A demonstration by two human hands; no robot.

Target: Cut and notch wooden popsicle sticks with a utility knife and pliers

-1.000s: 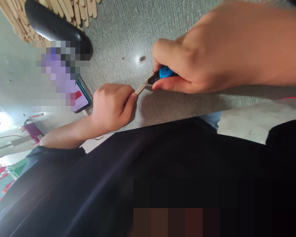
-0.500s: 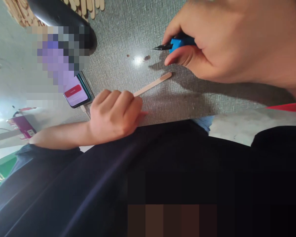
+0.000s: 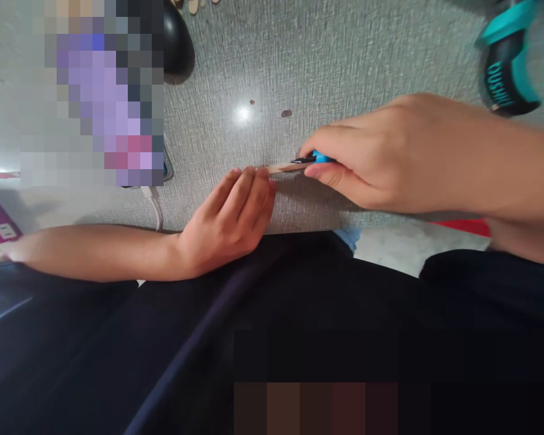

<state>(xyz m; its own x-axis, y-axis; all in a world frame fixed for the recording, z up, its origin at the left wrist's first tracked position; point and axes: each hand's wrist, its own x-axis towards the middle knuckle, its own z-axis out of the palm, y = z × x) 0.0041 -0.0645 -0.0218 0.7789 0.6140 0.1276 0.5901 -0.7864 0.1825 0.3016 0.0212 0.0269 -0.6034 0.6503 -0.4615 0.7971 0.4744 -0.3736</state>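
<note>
A flat wooden craft stick point(image 3: 278, 168) lies on the grey textured table, low in the view. My left hand point(image 3: 231, 220) presses its fingertips onto one end, and those fingers cover that part of the stick. Coming in from the right, my right hand point(image 3: 385, 160) grips a blue utility knife point(image 3: 321, 157) with a dark blade. The blade rests on or just over the stick's other end, pointing left toward my left fingers. Most of the knife's handle is hidden inside my right hand.
At the upper left are a black rounded object point(image 3: 178, 45) and a partly blurred-out phone with a white cable point(image 3: 154, 208). A black and teal tool handle point(image 3: 508, 72) lies at the upper right. The table's near edge runs just below my hands.
My right hand has brought the knife down to the stick. My left hand's fingers have unfolded from a fist-like curl onto the stick. The view has shifted, bringing the teal handle in.
</note>
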